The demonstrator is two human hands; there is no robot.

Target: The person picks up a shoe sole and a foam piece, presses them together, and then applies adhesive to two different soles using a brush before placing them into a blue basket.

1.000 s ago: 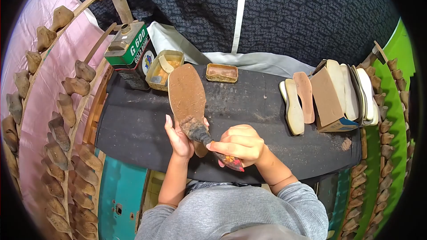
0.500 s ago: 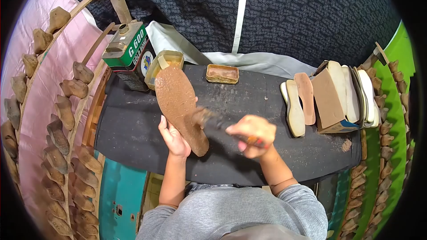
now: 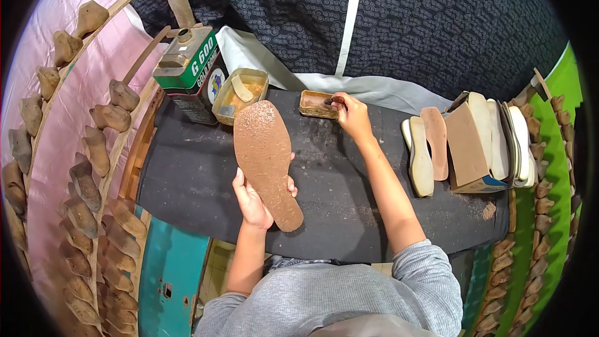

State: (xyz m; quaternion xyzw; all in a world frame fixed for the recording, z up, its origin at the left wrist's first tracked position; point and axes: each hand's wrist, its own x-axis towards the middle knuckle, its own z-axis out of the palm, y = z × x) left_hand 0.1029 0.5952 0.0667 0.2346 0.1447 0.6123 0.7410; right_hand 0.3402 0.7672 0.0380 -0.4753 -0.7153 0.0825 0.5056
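Observation:
A brown shoe sole (image 3: 265, 156) with a wet, shiny coat on its upper face is held tilted over the table. My left hand (image 3: 254, 203) grips it from below, the thumb at its left edge and fingertips showing at its right. At the back of the table, my right hand (image 3: 353, 115) pinches a dark-handled brush (image 3: 337, 99) at a small rectangular tin (image 3: 310, 112). The brush's bristle end is down by the tin and hardly shows. Left of the tin stands a yellowish tray (image 3: 261, 79) with a pale flat piece (image 3: 241, 89) in it.
A green and black G 600 can (image 3: 187, 75) stands at the back left. On the right lie pale soles (image 3: 421, 162), a tan insole (image 3: 435, 140) and a cardboard box (image 3: 465, 143) with more soles. Racks of wooden shoe lasts (image 3: 84, 181) line both sides.
My right hand has moved from the sole up and away to the small tin, taking the brush along. The sole in my left hand has shifted slightly right and down in view.

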